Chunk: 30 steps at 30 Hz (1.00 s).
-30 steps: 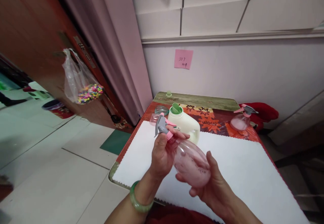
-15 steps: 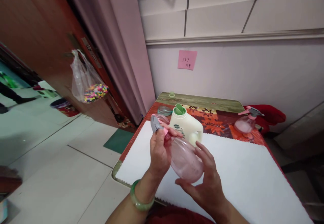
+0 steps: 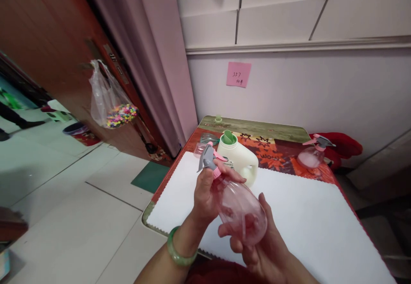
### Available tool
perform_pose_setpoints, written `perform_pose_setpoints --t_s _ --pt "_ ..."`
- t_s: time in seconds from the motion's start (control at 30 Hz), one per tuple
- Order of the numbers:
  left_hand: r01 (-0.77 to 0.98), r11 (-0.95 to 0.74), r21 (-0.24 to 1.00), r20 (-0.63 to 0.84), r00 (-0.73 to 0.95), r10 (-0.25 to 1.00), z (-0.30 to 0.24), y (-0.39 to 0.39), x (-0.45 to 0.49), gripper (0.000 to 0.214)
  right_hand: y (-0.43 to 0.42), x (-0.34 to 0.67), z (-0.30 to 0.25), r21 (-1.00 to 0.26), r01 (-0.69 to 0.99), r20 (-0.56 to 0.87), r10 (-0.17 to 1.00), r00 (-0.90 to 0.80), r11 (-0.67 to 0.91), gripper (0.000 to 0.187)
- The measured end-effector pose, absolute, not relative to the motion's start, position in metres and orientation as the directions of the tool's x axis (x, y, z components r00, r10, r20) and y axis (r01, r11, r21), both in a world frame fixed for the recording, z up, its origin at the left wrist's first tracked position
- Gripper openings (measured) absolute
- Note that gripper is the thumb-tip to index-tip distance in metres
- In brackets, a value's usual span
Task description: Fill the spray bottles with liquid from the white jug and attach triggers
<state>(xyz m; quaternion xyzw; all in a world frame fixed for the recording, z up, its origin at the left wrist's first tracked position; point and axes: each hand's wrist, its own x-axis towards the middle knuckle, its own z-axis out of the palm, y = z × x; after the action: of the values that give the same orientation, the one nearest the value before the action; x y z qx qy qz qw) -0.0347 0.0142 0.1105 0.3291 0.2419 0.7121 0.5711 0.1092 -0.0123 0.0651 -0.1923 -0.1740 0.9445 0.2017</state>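
My left hand (image 3: 203,195), with a green bangle on its wrist, is closed around the neck of a clear pink spray bottle (image 3: 241,207). The bottle is tilted, its grey and pink trigger head pointing up and left. At the rounded base, my right hand (image 3: 269,249) is wrapped around the bottle from below, some of its fingers showing through the plastic. Just behind them stands a cream jug (image 3: 239,158) with a handle, a green piece (image 3: 229,137) sitting in its mouth.
A second spray bottle (image 3: 310,158) stands at the table's right, near a red object (image 3: 348,143). Clear containers (image 3: 208,139) lie left of the jug, and a small green cap (image 3: 218,119) is at the back. White paper (image 3: 314,215) covers the table's front. A bag of colourful beads (image 3: 122,115) hangs on the door.
The bottle has shifted slightly right and towards me, its trigger head turning more upright. My right hand has moved from beside the base to underneath, closing on it.
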Motion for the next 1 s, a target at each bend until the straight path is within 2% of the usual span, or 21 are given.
perform_pose_setpoints --t_s 0.03,0.07,0.1,0.17,0.2,0.27,0.3,0.37,0.4,0.43,0.47,0.53,0.6,0.63,0.67,0.73,0.8,0.87,0.9,0.93,1.0 --pt "-0.633 -0.265 0.728 0.210 -0.162 0.964 0.111 0.014 -0.035 0.034 -0.012 0.109 0.067 -0.411 -0.283 -0.311 0.425 -0.850 -0.866 0.105" --pt "-0.610 -0.295 0.736 0.221 -0.195 0.956 0.111 0.015 -0.035 0.033 -0.011 0.109 0.067 -0.486 -0.290 -0.324 0.478 -0.817 -0.825 0.105" --pt "-0.587 -0.317 0.745 0.225 -0.227 0.948 0.112 0.015 -0.036 0.032 -0.011 0.110 0.065 -0.631 -0.320 -0.309 0.607 -0.732 -0.707 0.103" --pt "-0.554 -0.341 0.760 0.214 -0.283 0.935 0.112 0.016 -0.037 0.032 -0.011 0.111 0.057 -0.908 -0.316 -0.108 0.883 -0.457 -0.275 0.098" --pt "-0.545 -0.342 0.766 0.203 -0.300 0.932 0.112 0.017 -0.038 0.033 -0.011 0.112 0.052 -0.966 -0.255 0.049 0.945 -0.324 -0.037 0.099" --pt "-0.544 -0.325 0.774 0.171 -0.316 0.933 0.110 0.017 -0.039 0.033 -0.010 0.114 0.043 -0.948 -0.064 0.317 0.932 -0.177 0.310 0.110" --pt "-0.553 -0.305 0.775 0.151 -0.307 0.940 0.109 0.016 -0.040 0.034 -0.010 0.115 0.041 -0.921 0.009 0.383 0.911 -0.155 0.389 0.112" --pt "-0.575 -0.252 0.778 0.124 -0.253 0.960 0.108 0.015 -0.042 0.036 -0.008 0.115 0.042 -0.922 0.027 0.377 0.910 -0.175 0.387 0.099" --pt "-0.586 -0.227 0.777 0.119 -0.217 0.969 0.107 0.014 -0.043 0.037 -0.008 0.114 0.044 -0.957 -0.052 0.290 0.934 -0.207 0.286 0.089" --pt "-0.598 -0.209 0.774 0.124 -0.181 0.976 0.107 0.012 -0.045 0.037 -0.007 0.112 0.048 -0.979 -0.183 0.136 0.951 -0.276 0.086 0.082" --pt "-0.606 -0.200 0.770 0.137 -0.149 0.979 0.107 0.011 -0.046 0.037 -0.007 0.110 0.051 -0.936 -0.302 -0.047 0.915 -0.401 -0.180 0.079" --pt "-0.609 -0.210 0.765 0.174 -0.120 0.977 0.107 0.009 -0.047 0.035 -0.005 0.105 0.058 -0.658 -0.357 -0.295 0.662 -0.689 -0.664 0.089" --pt "-0.594 -0.249 0.765 0.194 -0.157 0.968 0.107 0.007 -0.047 0.032 -0.004 0.100 0.061 -0.432 -0.272 -0.351 0.439 -0.827 -0.860 0.100" --pt "-0.582 -0.273 0.766 0.192 -0.198 0.961 0.107 0.007 -0.047 0.031 -0.003 0.098 0.060 -0.416 -0.267 -0.366 0.428 -0.826 -0.869 0.101" --pt "-0.564 -0.299 0.770 0.185 -0.251 0.950 0.106 0.008 -0.047 0.031 -0.003 0.096 0.058 -0.466 -0.302 -0.384 0.498 -0.778 -0.831 0.099" --pt "-0.521 -0.342 0.782 0.165 -0.356 0.920 0.102 0.009 -0.049 0.030 -0.002 0.096 0.051 -0.714 -0.372 -0.340 0.758 -0.556 -0.593 0.087" --pt "-0.478 -0.355 0.804 0.144 -0.423 0.895 0.098 0.009 -0.051 0.028 -0.002 0.098 0.043 -0.945 -0.272 -0.086 0.942 -0.324 -0.180 0.086" --pt "-0.451 -0.334 0.827 0.121 -0.437 0.891 0.094 0.008 -0.054 0.028 -0.003 0.099 0.036 -0.985 -0.086 0.164 0.954 -0.250 0.147 0.097" --pt "-0.449 -0.314 0.836 0.109 -0.425 0.898 0.093 0.007 -0.056 0.027 -0.004 0.098 0.035 -0.978 -0.038 0.206 0.943 -0.261 0.203 0.099" --pt "-0.453 -0.295 0.841 0.103 -0.402 0.910 0.092 0.005 -0.058 0.028 -0.005 0.097 0.034 -0.983 -0.049 0.183 0.941 -0.286 0.177 0.095" --pt "-0.475 -0.270 0.837 0.110 -0.338 0.935 0.091 0.002 -0.061 0.030 -0.008 0.093 0.035 -0.971 -0.204 -0.026 0.907 -0.420 -0.123 0.081"
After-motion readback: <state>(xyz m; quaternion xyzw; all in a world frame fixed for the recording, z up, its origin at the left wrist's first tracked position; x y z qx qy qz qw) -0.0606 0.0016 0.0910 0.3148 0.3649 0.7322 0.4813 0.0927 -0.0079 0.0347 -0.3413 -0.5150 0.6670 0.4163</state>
